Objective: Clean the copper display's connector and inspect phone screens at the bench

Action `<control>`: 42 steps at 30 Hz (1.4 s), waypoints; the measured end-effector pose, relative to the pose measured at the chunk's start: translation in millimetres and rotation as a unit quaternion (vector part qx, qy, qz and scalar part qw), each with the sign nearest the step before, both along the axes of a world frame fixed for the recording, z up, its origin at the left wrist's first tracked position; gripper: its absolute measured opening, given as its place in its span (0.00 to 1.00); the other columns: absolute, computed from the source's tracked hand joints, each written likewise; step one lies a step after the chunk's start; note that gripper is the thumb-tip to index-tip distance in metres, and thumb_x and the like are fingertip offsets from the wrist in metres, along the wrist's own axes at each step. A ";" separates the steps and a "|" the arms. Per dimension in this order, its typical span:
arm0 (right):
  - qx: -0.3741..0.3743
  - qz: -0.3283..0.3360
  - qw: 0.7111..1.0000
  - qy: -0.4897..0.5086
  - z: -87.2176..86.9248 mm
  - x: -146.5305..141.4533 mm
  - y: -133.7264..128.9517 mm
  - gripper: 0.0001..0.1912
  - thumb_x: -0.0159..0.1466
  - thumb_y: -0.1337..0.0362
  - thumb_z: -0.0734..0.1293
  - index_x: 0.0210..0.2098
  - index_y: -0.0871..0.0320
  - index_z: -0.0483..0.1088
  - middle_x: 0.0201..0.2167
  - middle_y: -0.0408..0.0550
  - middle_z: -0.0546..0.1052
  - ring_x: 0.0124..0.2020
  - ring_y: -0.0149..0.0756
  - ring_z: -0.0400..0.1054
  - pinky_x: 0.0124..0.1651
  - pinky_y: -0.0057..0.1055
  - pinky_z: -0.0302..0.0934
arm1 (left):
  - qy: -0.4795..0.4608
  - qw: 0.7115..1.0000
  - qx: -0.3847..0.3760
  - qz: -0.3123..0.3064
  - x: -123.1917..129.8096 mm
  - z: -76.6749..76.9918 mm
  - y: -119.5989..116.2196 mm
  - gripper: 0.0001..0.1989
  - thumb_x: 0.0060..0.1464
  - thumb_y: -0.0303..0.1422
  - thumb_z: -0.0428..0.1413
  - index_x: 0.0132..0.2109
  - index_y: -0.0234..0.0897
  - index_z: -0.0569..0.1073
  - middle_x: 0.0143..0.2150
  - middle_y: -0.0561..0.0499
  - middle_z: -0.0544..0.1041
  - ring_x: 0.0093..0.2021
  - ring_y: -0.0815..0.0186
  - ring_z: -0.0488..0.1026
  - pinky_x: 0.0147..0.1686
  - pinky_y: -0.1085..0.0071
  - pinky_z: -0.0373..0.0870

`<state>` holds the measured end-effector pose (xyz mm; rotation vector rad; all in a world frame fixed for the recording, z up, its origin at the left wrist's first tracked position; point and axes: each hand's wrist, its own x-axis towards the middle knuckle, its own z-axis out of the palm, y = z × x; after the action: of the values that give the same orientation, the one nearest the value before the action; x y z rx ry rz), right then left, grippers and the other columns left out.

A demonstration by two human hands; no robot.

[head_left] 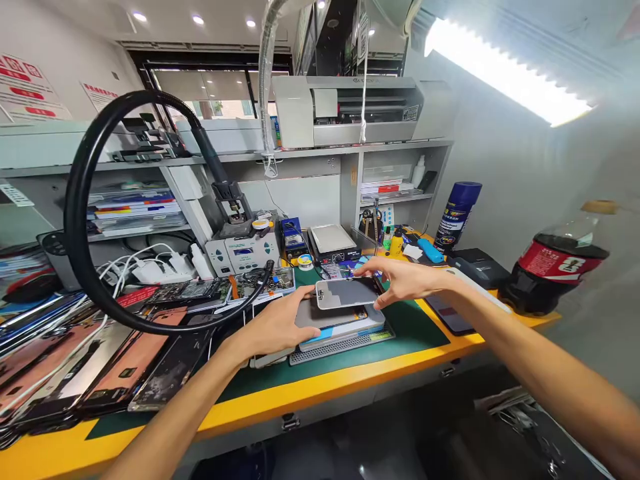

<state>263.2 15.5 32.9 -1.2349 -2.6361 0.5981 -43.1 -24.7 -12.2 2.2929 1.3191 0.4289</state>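
My right hand (400, 280) grips the right end of a phone-sized screen panel (346, 293) with a light frame, thumb below and fingers above. The panel is raised at a slight tilt over a dark flat device (310, 315). My left hand (285, 321) holds the left side of that device, thumb along its near edge and fingers behind. Under the device lies a blue and white box (345, 331), on a perforated grey plate (345, 348) on the green mat (415, 327).
Phone housings (135, 353) and a looping black hose (80, 220) occupy the left. Behind stand a grey control unit (243, 252) and a heating plate (333, 240). A cola bottle (560, 260), a spray can (456, 213) and a black box (477, 267) stand right. The yellow bench edge (300, 393) runs in front.
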 end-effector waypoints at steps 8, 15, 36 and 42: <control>-0.027 0.045 0.998 -0.025 -4.3 -12.2 13.3 0.34 0.52 0.56 0.76 0.57 0.54 0.68 0.53 0.50 0.70 0.51 0.46 0.67 0.50 0.34 0.63 | -0.045 0.998 -0.040 0.018 -2.7 -13.5 5.3 0.51 0.48 0.53 0.60 0.71 0.44 0.45 0.67 0.42 0.63 0.64 0.50 0.62 0.61 0.57 0.60; -0.031 0.071 0.997 -0.029 -15.6 -30.9 14.2 0.34 0.52 0.57 0.76 0.57 0.52 0.68 0.52 0.49 0.70 0.49 0.44 0.67 0.46 0.32 0.63 | -0.029 0.999 -0.009 0.043 -28.1 1.2 -7.6 0.48 0.45 0.52 0.62 0.69 0.46 0.52 0.71 0.46 0.56 0.69 0.51 0.53 0.67 0.55 0.52; -0.047 0.082 0.995 -0.043 -29.5 -37.6 21.0 0.33 0.55 0.49 0.73 0.58 0.51 0.68 0.52 0.51 0.68 0.52 0.50 0.65 0.50 0.39 0.63 | 0.093 0.975 -0.116 0.164 -85.3 -36.3 -139.3 0.40 0.51 0.53 0.56 0.68 0.64 0.48 0.72 0.60 0.50 0.69 0.52 0.53 0.65 0.50 0.54; -0.034 0.069 0.996 -0.041 -23.0 -36.1 14.7 0.34 0.55 0.53 0.74 0.59 0.54 0.67 0.52 0.53 0.68 0.51 0.49 0.66 0.49 0.36 0.62 | 0.099 0.970 -0.068 0.211 -109.5 -54.7 -168.0 0.41 0.49 0.51 0.58 0.68 0.65 0.52 0.70 0.58 0.57 0.66 0.47 0.60 0.60 0.48 0.64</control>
<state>227.0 30.2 9.9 -1.1238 -2.8092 0.6782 -152.6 -192.8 -66.9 1.9773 1.8842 0.2366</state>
